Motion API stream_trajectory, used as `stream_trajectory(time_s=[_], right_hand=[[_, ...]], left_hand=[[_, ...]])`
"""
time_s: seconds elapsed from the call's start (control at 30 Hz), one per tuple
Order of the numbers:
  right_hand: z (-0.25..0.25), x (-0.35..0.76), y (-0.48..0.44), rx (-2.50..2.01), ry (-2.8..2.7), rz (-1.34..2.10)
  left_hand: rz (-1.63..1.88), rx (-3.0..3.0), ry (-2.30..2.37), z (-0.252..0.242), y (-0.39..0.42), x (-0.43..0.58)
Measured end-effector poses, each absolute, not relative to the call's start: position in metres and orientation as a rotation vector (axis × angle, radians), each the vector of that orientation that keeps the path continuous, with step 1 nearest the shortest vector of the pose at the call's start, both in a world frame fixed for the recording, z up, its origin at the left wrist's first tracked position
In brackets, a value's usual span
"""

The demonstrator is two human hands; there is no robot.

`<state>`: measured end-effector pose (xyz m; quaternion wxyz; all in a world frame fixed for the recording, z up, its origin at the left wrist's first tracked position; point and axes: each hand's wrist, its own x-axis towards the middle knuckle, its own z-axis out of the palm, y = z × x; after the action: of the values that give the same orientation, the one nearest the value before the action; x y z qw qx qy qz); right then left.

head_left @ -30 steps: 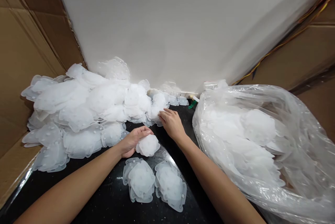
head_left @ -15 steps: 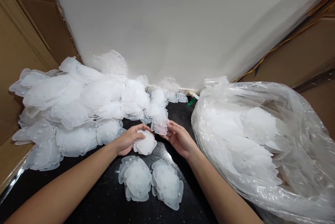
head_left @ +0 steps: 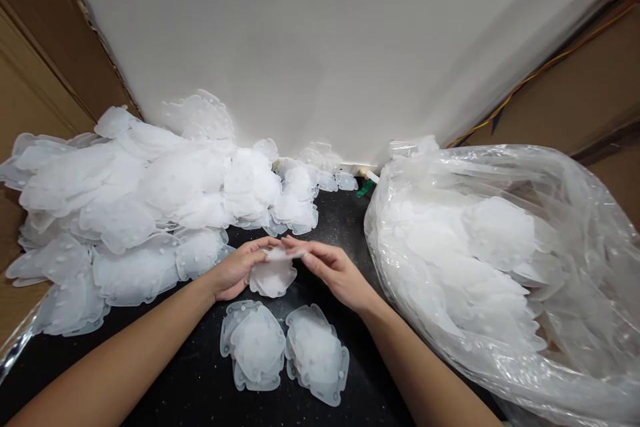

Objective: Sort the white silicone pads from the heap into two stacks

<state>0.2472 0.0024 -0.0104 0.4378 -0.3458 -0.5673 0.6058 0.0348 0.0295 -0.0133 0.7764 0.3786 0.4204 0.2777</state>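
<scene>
My left hand (head_left: 235,270) is closed round a small stack of translucent white plastic pieces (head_left: 273,277), held just above the black table (head_left: 190,387). My right hand (head_left: 333,267) pinches one more thin piece (head_left: 285,254) flat on top of that stack, fingertips meeting the left hand's. Just below the hands lie two short stacks of the same pieces, one on the left (head_left: 255,346) and one on the right (head_left: 316,352).
A big loose heap of the same white pieces (head_left: 130,194) covers the table's left and back against a white wall. A large clear plastic bag (head_left: 505,267) full of pieces fills the right side. Brown cardboard (head_left: 35,74) stands at the left and right.
My right hand took a piece from the heap's near edge, drew it back, and now lays it on the stack in my left hand. The view drifted slightly.
</scene>
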Motion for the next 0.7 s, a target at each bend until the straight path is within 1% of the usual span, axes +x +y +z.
stream_trajectory(time_s=[0.07,0.13,0.23,0.3,0.5,0.7], right_hand=[[-0.007,0.245,-0.002,-0.858,-1.591,1.487],[-0.007,0.244,-0.004,-0.896,-1.680,1.382],[-0.014,0.241,-0.003,-0.996,-1.710,1.233],[-0.018,0.240,-0.002,-1.083,-1.675,1.210],[-0.020,0.243,0.001,-1.199,-1.535,1.392],[-0.018,0.247,0.004,-1.099,-1.159,1.463]], left_hand=[[0.628,0.789,0.893,-0.014,0.030,0.035],[0.640,0.760,0.877,-0.015,0.031,0.035],[0.634,0.748,0.864,-0.017,0.032,0.034],[0.634,0.747,0.863,-0.017,0.032,0.034],[0.641,0.771,0.911,-0.016,0.031,0.035],[0.677,0.797,0.939,-0.016,0.030,0.037]])
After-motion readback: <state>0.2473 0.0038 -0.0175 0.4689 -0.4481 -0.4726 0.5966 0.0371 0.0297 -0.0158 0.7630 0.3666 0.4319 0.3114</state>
